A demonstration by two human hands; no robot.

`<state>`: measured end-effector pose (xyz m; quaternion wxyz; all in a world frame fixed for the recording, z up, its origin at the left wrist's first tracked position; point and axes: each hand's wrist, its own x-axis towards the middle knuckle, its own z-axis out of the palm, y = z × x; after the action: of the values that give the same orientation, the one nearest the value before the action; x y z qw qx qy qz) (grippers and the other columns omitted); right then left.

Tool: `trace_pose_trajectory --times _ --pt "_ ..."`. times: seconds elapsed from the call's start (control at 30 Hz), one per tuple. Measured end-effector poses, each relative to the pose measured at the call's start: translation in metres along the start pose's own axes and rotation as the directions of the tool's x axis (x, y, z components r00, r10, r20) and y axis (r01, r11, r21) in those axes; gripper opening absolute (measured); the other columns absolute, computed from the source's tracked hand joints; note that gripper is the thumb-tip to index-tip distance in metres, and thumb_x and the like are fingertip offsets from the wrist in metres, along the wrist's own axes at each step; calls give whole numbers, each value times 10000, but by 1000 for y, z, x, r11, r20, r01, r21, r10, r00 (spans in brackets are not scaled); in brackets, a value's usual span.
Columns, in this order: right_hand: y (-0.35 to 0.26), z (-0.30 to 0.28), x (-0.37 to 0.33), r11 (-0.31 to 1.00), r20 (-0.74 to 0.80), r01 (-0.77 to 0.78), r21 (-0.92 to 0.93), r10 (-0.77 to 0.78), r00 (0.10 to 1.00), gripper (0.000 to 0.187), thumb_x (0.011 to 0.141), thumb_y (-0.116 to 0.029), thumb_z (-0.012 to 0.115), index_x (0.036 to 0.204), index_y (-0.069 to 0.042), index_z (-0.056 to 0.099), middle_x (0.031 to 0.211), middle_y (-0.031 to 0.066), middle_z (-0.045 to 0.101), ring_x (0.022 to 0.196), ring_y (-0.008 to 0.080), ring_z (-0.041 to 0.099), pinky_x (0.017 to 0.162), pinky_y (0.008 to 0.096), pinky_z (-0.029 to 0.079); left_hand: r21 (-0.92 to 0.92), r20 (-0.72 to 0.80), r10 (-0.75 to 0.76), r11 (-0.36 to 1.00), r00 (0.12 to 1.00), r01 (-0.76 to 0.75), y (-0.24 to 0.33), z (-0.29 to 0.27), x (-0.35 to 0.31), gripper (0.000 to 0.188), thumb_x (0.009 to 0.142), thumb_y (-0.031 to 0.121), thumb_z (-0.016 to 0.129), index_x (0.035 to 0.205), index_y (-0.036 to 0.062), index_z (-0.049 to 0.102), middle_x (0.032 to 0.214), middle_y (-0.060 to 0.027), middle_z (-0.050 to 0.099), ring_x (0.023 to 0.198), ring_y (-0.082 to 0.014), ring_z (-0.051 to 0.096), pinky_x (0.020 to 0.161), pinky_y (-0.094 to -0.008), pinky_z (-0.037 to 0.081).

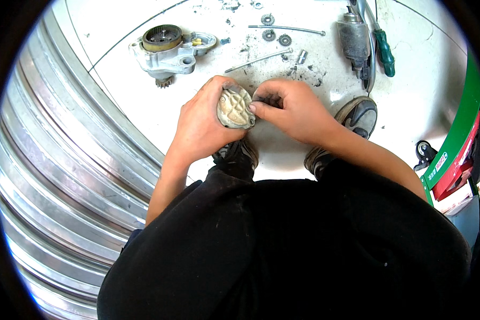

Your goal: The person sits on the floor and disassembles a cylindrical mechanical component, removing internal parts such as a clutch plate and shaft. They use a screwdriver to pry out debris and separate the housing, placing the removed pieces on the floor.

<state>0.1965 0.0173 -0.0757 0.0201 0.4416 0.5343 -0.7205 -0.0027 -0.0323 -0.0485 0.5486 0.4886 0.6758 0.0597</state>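
My left hand [200, 120] is wrapped around a round, ribbed cast-metal end cover [234, 108], greyish tan and dirty. The ribbed face points up at me. At the cover's right edge, my right hand [290, 109] has its fingers curled, with the thumb pressed against the rim; the fingertips look blackened. What lies inside the curled fingers is hidden. Beyond my left hand a cast metal gear housing [168, 56] sits on the floor, with a toothed ring on top and a small pinion [164, 82] below.
Several small gears [285, 40], long bolts [258, 60], a short metal pin [302, 56] and black debris lie ahead. A cylindrical motor body [353, 40] and a green-handled screwdriver [384, 53] are at right. A ribbed metal shutter [64, 160] fills the left; a green-edged cart [453, 144] stands right.
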Motion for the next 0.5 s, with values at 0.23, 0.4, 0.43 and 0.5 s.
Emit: trace_pose_trajectory --times 0.23,0.4,0.43,0.5 --pt "-2 0 0 999 -39 18 49 -16 999 292 876 -227 677 1006 34 684 872 190 705 781 302 693 745 380 537 23 24 -9 1000 1000 9 2 0 1 592 612 208 822 1129 84 563 1047 -122 651 983 -332 656 842 -403 521" --pt "-2 -1 0 998 -38 47 -39 -49 998 280 876 -203 674 1026 33 682 904 193 708 798 309 698 764 380 550 38 27 5 999 1000 -6 2 0 1 585 620 213 816 1130 85 559 1054 -126 648 980 -333 656 838 -407 517" --pt "-1 -2 1 996 -30 78 -53 -80 996 267 883 -183 679 1042 32 678 924 172 700 814 268 683 780 361 548 40 28 6 999 1000 -7 2 0 2 585 621 214 816 1131 86 558 1054 -128 648 980 -335 655 839 -407 516" --pt "3 -3 3 987 -14 139 -79 -141 990 248 897 -142 689 1074 30 670 963 129 684 847 187 651 811 323 544 53 16 23 998 1000 -24 2 0 2 584 622 213 813 1131 88 557 1056 -134 649 987 -340 654 839 -408 516"
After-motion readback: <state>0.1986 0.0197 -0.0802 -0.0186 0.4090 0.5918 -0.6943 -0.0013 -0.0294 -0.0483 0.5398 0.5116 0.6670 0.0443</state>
